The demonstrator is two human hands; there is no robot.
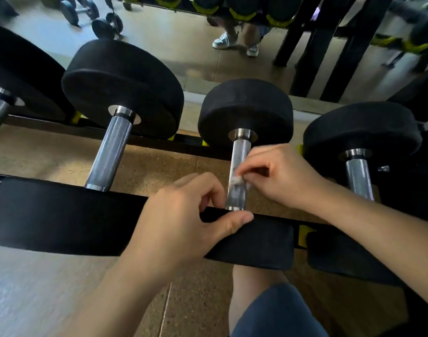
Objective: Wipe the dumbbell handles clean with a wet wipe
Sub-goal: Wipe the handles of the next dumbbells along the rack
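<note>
Both hands are on the middle dumbbell [247,105] of the row. The right hand [283,176] pinches a tiny crumpled wet wipe [236,181] against the knurled steel handle [242,152], roughly halfway down it. The left hand [183,215] grips the top edge of the near head [261,242], thumb flat along the black rubber, fingers curled behind it right by the handle's lower end. It sits across black rack rails [191,139] between a bigger dumbbell [122,86] on the left and a similar-sized dumbbell [361,127] on the right. Cork-coloured floor [147,166] underneath, blue shorts [276,312] at the bottom edge.
</note>
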